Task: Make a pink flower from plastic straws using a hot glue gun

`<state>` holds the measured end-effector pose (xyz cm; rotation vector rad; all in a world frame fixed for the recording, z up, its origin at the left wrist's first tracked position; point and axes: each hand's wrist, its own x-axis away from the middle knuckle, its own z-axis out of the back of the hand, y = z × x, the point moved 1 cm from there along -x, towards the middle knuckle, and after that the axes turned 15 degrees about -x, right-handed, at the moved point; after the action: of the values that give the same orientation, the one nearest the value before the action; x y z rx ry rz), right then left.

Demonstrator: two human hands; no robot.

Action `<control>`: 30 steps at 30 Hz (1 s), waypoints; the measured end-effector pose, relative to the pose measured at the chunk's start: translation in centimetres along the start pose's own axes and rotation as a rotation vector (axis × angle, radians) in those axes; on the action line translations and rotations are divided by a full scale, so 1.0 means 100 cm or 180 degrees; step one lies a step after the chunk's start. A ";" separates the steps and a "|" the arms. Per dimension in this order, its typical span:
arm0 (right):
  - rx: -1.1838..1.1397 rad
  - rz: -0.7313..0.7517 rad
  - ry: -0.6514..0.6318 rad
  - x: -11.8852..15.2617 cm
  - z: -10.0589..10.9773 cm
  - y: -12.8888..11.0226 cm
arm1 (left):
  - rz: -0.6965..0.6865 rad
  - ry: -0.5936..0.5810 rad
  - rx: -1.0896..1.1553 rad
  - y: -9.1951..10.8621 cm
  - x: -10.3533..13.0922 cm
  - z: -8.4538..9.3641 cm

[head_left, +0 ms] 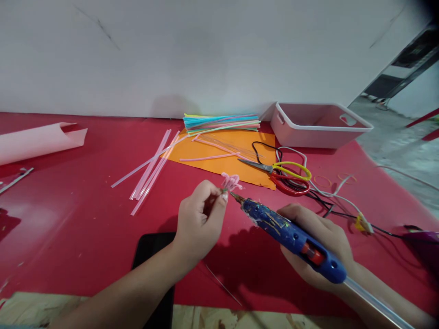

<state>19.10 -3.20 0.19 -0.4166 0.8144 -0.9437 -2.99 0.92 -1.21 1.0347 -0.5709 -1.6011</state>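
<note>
Between the thumb and fingers of my left hand point(200, 221) is a small pink pipe-cleaner flower point(232, 181), its fuzzy loops sticking up past the fingertips. My right hand point(318, 242) is wrapped round a blue hot glue gun point(291, 235), spattered with old glue. The gun's nozzle points left and sits at or very close to the flower's base; whether they touch I cannot tell. A long clear glue stick point(373, 301) runs out of the gun's rear. Below my left hand a thin wire point(222, 283) slants over the red table point(96, 256).
Yellow-and-red scissors point(290, 176) lie by tangled cables on an orange sheet point(219, 160). Behind are bundled pipe cleaners point(221, 123) and a pink bin point(308, 132). Pink glossy strips point(154, 171) and rolled pink paper point(37, 141) lie left. A black phone-like slab point(154, 260) is under my left arm.
</note>
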 end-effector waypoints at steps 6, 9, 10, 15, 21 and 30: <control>0.0114 -0.0069 0.0110 0.000 -0.001 -0.003 | -0.0130 0.0032 -0.0170 0.001 0.001 0.001; 0.0152 -0.0147 0.0155 0.000 -0.002 -0.004 | -0.0169 0.0040 -0.0236 0.002 0.001 0.002; 0.0178 -0.0174 0.0162 0.000 -0.002 -0.004 | -0.0177 0.0047 -0.0255 0.003 0.001 0.002; 0.0238 -0.0255 0.0261 0.001 -0.003 -0.008 | -0.0203 0.0083 -0.0321 0.003 0.000 0.003; 0.0305 -0.0272 0.0275 0.001 -0.002 -0.009 | -0.0181 0.0082 -0.0363 0.005 0.001 0.004; 0.0257 -0.0294 0.0291 0.001 -0.002 -0.008 | -0.0092 0.0044 -0.0343 0.005 0.001 0.004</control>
<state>18.49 -3.73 0.55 -0.3452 0.8426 -1.0845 -3.09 0.63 -0.61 0.9768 -0.4572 -1.6308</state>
